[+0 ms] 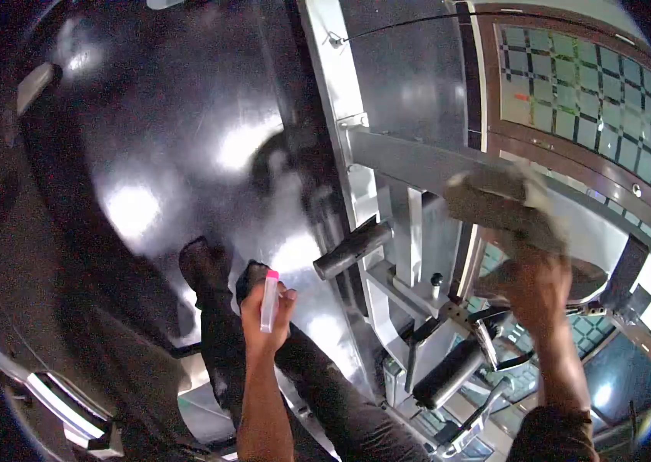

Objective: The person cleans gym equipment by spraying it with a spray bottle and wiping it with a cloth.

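In front of our knees, above the shiny dark floor [148, 154], we are gripping one small clear bottle [268, 302] with a pink cap in our left hand [267, 312], fingers wrapped around it, holding it upright; we cannot tell what is in it. To the right, our right hand [535, 286] is clutching one grey cloth [504, 202], pressing it against the metal frame [410, 165] of a machine. We are counting two black padded rollers [352, 248] on that frame, one near the bottle and one lower down.
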Motion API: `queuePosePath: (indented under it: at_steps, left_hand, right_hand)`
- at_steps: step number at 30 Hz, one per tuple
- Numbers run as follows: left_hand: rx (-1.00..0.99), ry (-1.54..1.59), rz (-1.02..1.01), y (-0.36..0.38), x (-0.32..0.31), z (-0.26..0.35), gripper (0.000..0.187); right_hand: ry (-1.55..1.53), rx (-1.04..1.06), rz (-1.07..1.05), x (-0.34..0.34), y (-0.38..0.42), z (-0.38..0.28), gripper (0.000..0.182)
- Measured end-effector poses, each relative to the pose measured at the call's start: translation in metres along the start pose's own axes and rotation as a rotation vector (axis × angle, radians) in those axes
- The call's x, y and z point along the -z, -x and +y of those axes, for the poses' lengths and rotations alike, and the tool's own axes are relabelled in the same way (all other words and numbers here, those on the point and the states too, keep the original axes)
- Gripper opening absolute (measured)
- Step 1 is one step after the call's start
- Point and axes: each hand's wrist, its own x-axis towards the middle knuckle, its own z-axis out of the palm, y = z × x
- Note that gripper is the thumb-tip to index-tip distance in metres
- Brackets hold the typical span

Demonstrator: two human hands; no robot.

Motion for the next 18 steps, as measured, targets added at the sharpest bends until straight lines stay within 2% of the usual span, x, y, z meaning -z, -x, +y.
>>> queuePosePath:
  at_steps: [2,4,5,6,7,8,10,12,15,17,18]
  left_hand:
    - [0.023,0.080,-0.006,0.001,-0.002,-0.002,0.021]
    - [0.015,0.089,-0.026,-0.002,-0.001,0.001,0.023]
    - [0.051,0.061,-0.028,0.001,0.000,0.003,0.022]
    - [0.073,0.039,-0.030,0.000,-0.002,0.005,0.021]
    - [0.096,0.017,-0.030,0.000,-0.003,0.007,0.021]
    - [0.096,0.011,-0.064,-0.001,-0.001,0.007,0.020]
    - [0.034,-0.011,-0.053,-0.002,-0.001,0.002,0.020]
    - [0.003,-0.002,-0.042,-0.005,-0.001,0.000,0.019]
    - [0.031,0.032,-0.041,-0.001,0.003,-0.006,0.019]
    - [0.049,0.029,-0.055,-0.002,0.005,-0.011,0.019]
    - [0.046,0.039,-0.056,-0.002,0.005,-0.011,0.019]
  right_hand:
    - [-0.298,-0.356,-0.026,0.054,0.006,0.017,0.050]
    - [-0.114,-0.566,-0.031,0.071,0.038,0.050,0.051]
    - [0.286,-0.442,-0.033,0.075,0.055,0.065,0.053]
    - [0.447,-0.322,-0.068,0.072,0.064,0.072,0.058]
    - [0.418,-0.232,-0.055,0.063,0.073,0.070,0.065]
    - [0.255,-0.367,-0.083,0.053,0.068,0.057,0.070]
    - [0.096,-0.470,-0.208,0.039,0.050,0.026,0.072]
    - [0.095,-0.390,-0.347,0.020,0.040,0.011,0.067]
    - [0.003,-0.059,-0.154,-0.036,0.021,-0.005,0.065]
    - [0.108,0.018,-0.070,-0.103,0.023,-0.005,0.070]
    - [0.066,-0.004,-0.171,-0.100,0.001,-0.024,0.075]
